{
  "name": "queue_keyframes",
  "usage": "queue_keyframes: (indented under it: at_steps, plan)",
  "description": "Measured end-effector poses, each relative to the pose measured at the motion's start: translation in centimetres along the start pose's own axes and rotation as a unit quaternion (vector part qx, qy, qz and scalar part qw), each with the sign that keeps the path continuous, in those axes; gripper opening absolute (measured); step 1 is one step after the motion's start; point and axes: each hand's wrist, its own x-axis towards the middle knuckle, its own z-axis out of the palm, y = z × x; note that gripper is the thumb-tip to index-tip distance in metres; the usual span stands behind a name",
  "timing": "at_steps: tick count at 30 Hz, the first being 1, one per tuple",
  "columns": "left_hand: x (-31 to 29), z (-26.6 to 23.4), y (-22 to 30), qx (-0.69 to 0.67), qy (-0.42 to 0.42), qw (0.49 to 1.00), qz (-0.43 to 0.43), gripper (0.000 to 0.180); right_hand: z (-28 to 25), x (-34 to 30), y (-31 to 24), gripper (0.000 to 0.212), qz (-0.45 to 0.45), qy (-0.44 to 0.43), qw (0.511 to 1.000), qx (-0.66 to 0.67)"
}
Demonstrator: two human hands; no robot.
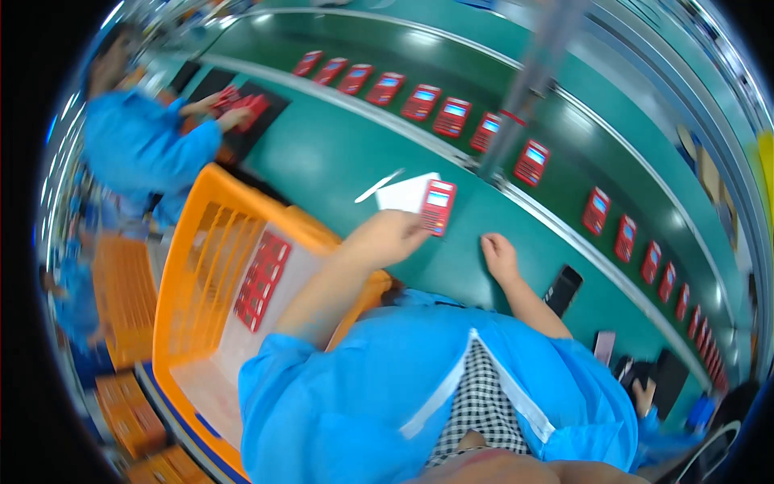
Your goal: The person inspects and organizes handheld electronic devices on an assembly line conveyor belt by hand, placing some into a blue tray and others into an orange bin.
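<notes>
My left hand [395, 236] is closed on the lower left edge of a red calculator [438, 206], whose small screen is lit. The calculator is held over the green workbench [322, 153], partly in front of a white sheet of paper [401, 194]. A thin white pen-like stick [379, 185] lies beside the paper. To the right, near the bench surface, my right hand [501, 256] is loosely curled with nothing visible in it. A dark phone-like device [563, 289] lies close to my right forearm.
Beyond a metal rail, several red calculators [422, 102] stand in a row on a green belt [564, 210]. A metal post [528, 89] rises at the bench edge. An orange crate [189, 266] holding red pieces stands at left. A co-worker [145, 145] handles red items farther left.
</notes>
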Motion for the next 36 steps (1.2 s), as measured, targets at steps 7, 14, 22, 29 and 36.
queue_keyframes:
  at_steps: [7, 14, 22, 29, 36]
  plan:
    - [-0.3, -0.3, 0.1, 0.008, -0.015, 0.999, -0.044, 0.022, -0.5, -0.8, -3.1, 0.015, 0.027, 0.027, 0.999, 0.025]
    - [0.0, -0.1, 0.8, 0.051, -0.086, 0.995, -0.022, 0.025, -1.8, -3.6, -2.9, 0.025, -0.041, 0.069, 0.982, -0.169]
    - [-0.2, -0.2, 0.9, 0.040, -0.109, 0.992, -0.042, 0.023, -1.5, -3.9, -2.7, 0.027, -0.039, 0.039, 0.987, -0.150]
    - [-0.7, -0.6, 0.5, 0.039, -0.112, 0.992, -0.052, 0.024, -1.2, -3.7, -2.8, 0.027, -0.051, 0.048, 0.984, -0.164]
    - [-0.3, -1.1, 1.4, 0.044, -0.113, 0.992, -0.044, 0.029, -1.2, -3.2, -2.3, 0.028, -0.063, 0.051, 0.978, -0.193]
